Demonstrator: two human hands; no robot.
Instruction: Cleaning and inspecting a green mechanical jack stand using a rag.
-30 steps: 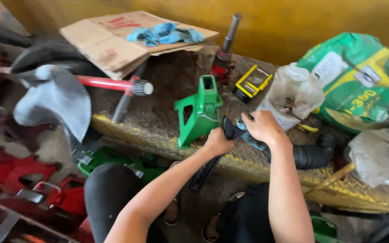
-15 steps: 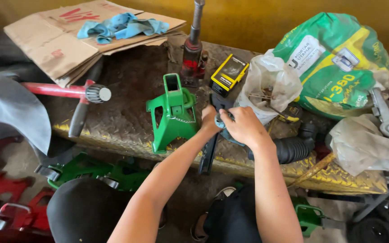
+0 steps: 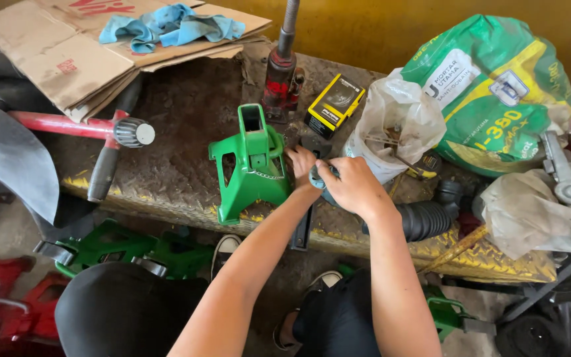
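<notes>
Small grey-blue part [image 3: 318, 177] pinched between both hands, just right of green jack stand [image 3: 251, 162] on tabletop [image 3: 166, 158]. Right hand [image 3: 353, 187] curled over it, left hand [image 3: 301, 160] gripping its near end, touching the stand. Black ribbed hose [image 3: 427, 218] right of stand; yellow-black box [image 3: 335, 104] and red bottle jack [image 3: 280, 76] behind.

Flattened brown cardboard sheets [image 3: 67, 49] lie at the back left of the rusty chequer-plate bench [image 3: 180, 152], with a crumpled light-blue rag [image 3: 170, 23] on top. Red bottle jack [image 3: 280, 76] stands upright at the back; small yellow-and-black carton [image 3: 335, 106] just beside it. Green-and-yellow printed sack [image 3: 497, 99] at right, translucent plastic bag of rusty hardware [image 3: 398, 122] leaning against it. Red-handled bar with grey knurled end [image 3: 80, 127] at left.
</notes>
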